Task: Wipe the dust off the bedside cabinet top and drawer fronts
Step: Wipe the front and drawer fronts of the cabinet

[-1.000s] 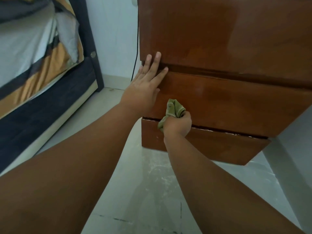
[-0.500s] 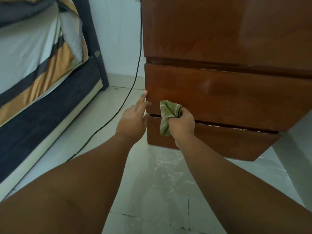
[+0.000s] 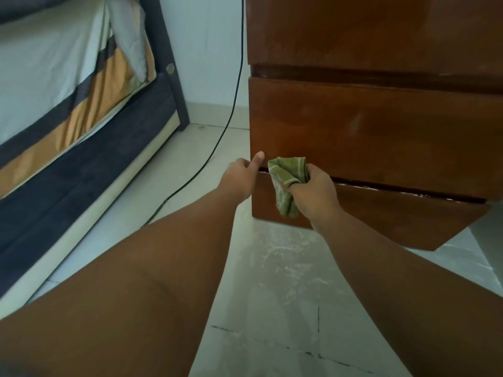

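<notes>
Writing: no brand, label or readable text shows on any surface.
Cabinet: the glossy reddish-brown wooden bedside cabinet [image 3: 381, 36] fills the upper right of the frame; its top is out of view.
Drawer fronts: three fronts stand one above the other, each with its long axis left to right; the middle drawer front [image 3: 381, 131] is in the centre right, the lowest drawer front [image 3: 394, 216] below it.
Gap: a dark slit with a chipped whitish edge runs between the middle and the lowest front.
Cloth: the crumpled olive-green cloth with pale stripes [image 3: 287, 183] is at the left end of that slit, in the centre of the frame; its long axis is nearly vertical, and its loose end hangs down over the lowest front.
Right hand: the right hand [image 3: 313, 191] is closed around the cloth, fingers on top and thumb under it.
Left hand: the left hand [image 3: 241, 178] holds nothing; it is curled, with one finger stretched up to touch the cabinet's left corner, just beside the cloth.
Cable: a thin black cable [image 3: 231, 104] runs down the white wall to the pale tiled floor [image 3: 272, 295].
Bed: a bed with a dark frame and an orange, grey and white striped cover [image 3: 68, 104] lies at the left.
</notes>
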